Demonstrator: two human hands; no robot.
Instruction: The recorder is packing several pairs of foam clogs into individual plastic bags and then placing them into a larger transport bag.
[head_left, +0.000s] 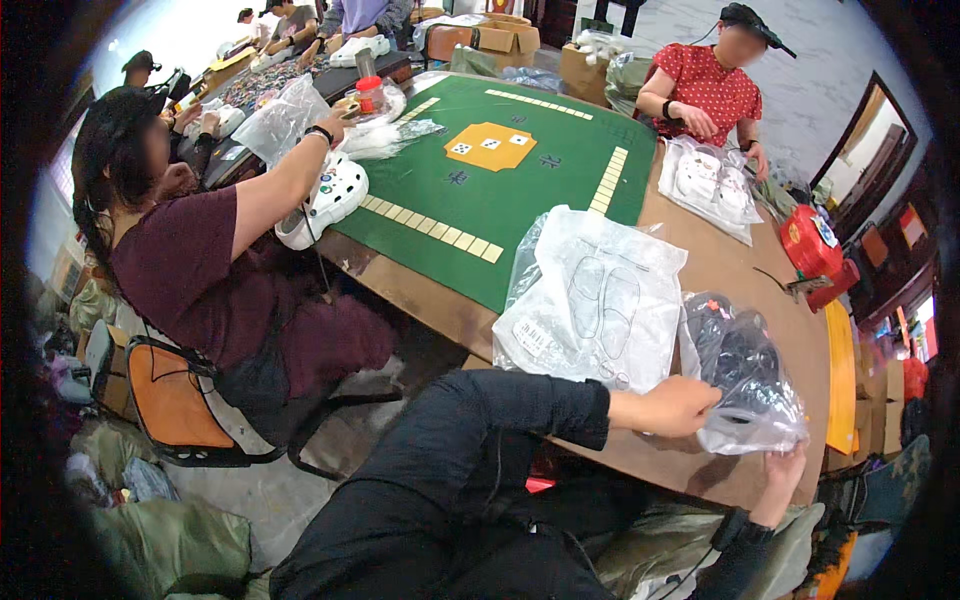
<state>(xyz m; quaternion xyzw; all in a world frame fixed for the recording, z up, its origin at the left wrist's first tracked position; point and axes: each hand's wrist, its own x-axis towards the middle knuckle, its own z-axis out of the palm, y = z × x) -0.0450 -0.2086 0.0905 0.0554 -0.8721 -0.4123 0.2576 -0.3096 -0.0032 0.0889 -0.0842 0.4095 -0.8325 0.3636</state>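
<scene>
Gripping bag (745, 380) both sides: left hand (680, 405) at 9 o'clock, right hand (785, 475) at 5, hands apart.

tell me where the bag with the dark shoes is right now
In the head view, the clear bag of dark shoes sits at the table's near right edge, held between the left hand and right hand, beside a stack of empty plastic bags.

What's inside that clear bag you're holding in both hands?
The clear bag holds dark footwear, black with a red bit. How many pieces, I cannot tell; glare and the left hand cover part.
</scene>
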